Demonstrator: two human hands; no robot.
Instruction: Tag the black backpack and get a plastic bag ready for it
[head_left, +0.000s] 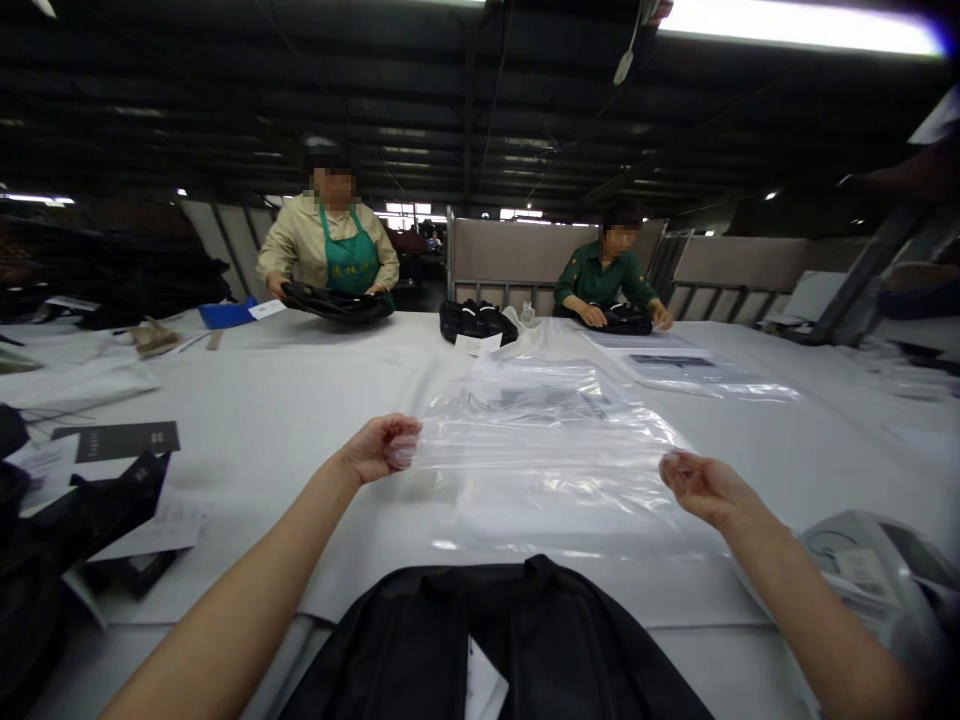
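Note:
A clear plastic bag (pixel 540 450) is stretched flat between my two hands above the white table. My left hand (pixel 381 448) pinches its left edge, fingers closed. On the opposite side my right hand (pixel 701 485) grips the right edge between thumb and fingers. Close to my body, below the plastic, lies a black backpack (pixel 487 630) with its top handle facing away from me. A white paper tag (pixel 484 680) shows between its straps. The backpack's lower part is cut off by the frame.
Across the white table (pixel 300 400), two people handle black bags. A folded black bag (pixel 478 320) lies between them. More clear plastic bags (pixel 697 370) lie at the far right. Black items with paper tags (pixel 161 530) sit at left; a grey machine (pixel 870 570) stands at right.

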